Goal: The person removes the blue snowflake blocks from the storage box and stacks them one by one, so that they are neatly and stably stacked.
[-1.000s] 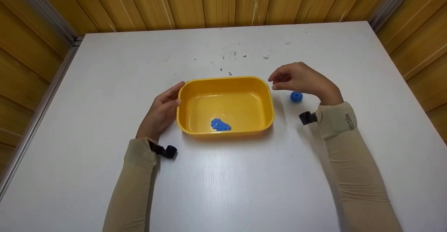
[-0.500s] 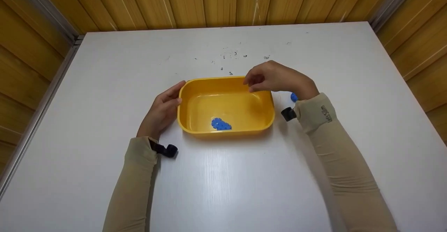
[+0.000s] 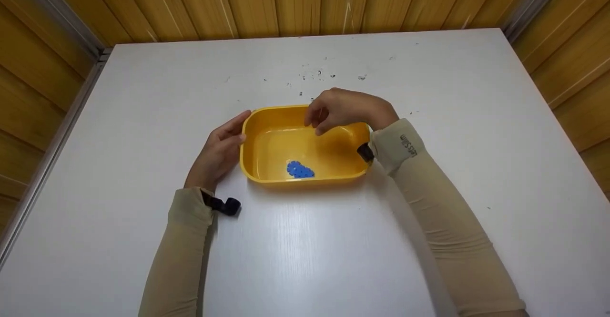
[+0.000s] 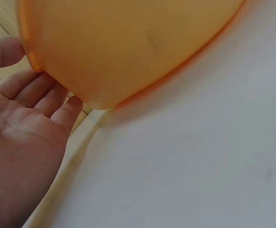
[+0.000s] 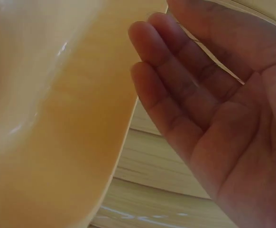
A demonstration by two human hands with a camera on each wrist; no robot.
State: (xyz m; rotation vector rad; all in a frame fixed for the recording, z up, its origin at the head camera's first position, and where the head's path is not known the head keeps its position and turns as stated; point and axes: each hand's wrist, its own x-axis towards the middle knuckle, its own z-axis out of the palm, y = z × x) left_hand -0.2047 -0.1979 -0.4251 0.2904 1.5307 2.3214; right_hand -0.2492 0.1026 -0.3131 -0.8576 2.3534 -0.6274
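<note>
A yellow plastic basin (image 3: 305, 145) stands mid-table. My left hand (image 3: 214, 155) grips its left end, thumb at the rim and fingers against the outer wall; the left wrist view shows those fingers (image 4: 71, 109) on the wall. Inside, near the front wall, lies a blue cluster (image 3: 300, 169) with notched, rounded edges and small holes. Over the basin's back right part hangs my right hand (image 3: 340, 109), fingers loosely bent. No object shows between thumb and fingers, and the right wrist view shows bare fingertips (image 5: 145, 40) beside the rim.
The white table (image 3: 286, 250) has dark specks behind the basin. Wood-patterned panels (image 3: 295, 7) rise at the back and both sides. Each beige sleeve (image 3: 443, 212) carries a small black wrist camera (image 3: 231, 206).
My right hand has moved left from beside the basin to over it. The blue ball right of the basin is now hidden behind the right sleeve. My left hand has stayed put.
</note>
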